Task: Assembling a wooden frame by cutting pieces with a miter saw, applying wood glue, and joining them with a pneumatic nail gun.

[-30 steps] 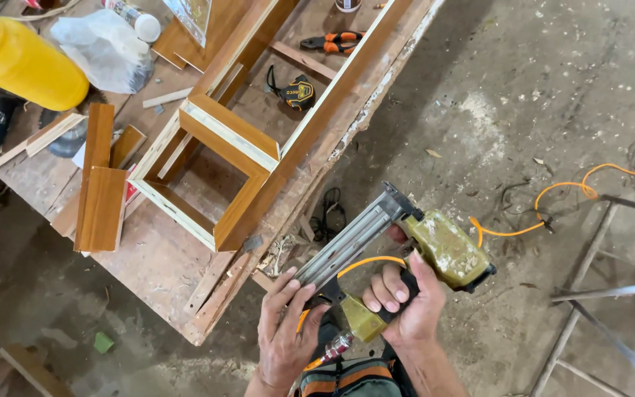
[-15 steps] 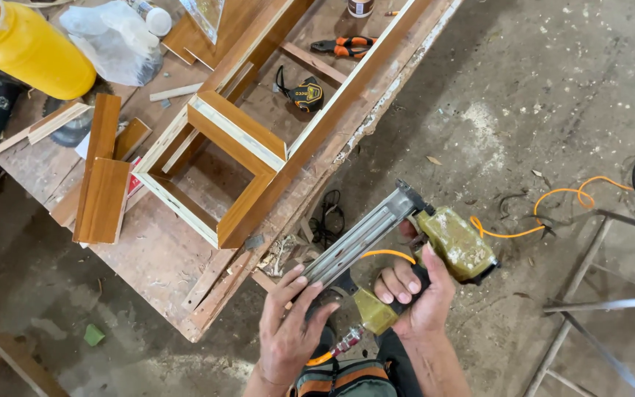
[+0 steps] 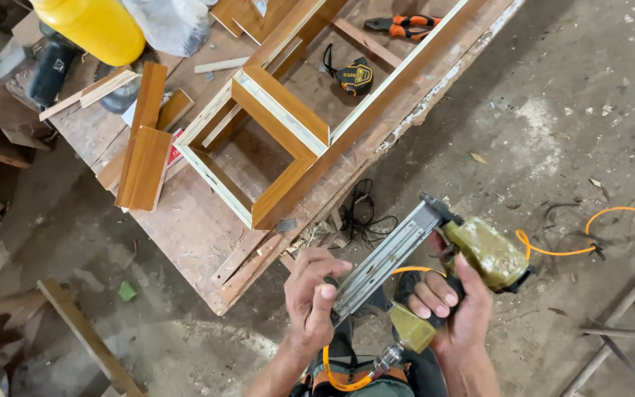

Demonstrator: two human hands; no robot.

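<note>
- Head view, looking straight down past a workbench [image 3: 185, 228] to a dusty concrete floor [image 3: 553, 95].
- Right hand [image 3: 453, 305] wrapped around the handle of a nail gun [image 3: 442, 254], fingers curled tight, thumb up along the olive-green body.
- Left hand [image 3: 310, 298] at the tail end of the gun's long silver magazine [image 3: 380, 261], fingertips pinched on the rail, partly closed rather than a full fist.
- Nail gun held in the air in front of the body, just off the near corner of the workbench, magazine slanting from lower left up to the dark nose at upper right.
- Orange coiled hose [image 3: 597, 231] trailing from the gun across the floor to the right; another loop of it [image 3: 339, 375] hanging under the handle near the waist.
- On the workbench, an open square wooden frame [image 3: 259, 147] with brown faces and pale edges, resting inside a longer frame.
- Loose brown boards [image 3: 145, 147] stacked just left of the frame.
- Black and yellow tape measure [image 3: 354, 75] beyond the frame; orange-handled pliers [image 3: 406, 24] further back.
- Yellow jug [image 3: 101, 28] at the far left corner of the bench, beside a clear plastic bag [image 3: 174, 22].
- Tangle of black cable [image 3: 361, 213] on the floor by the bench edge.
</note>
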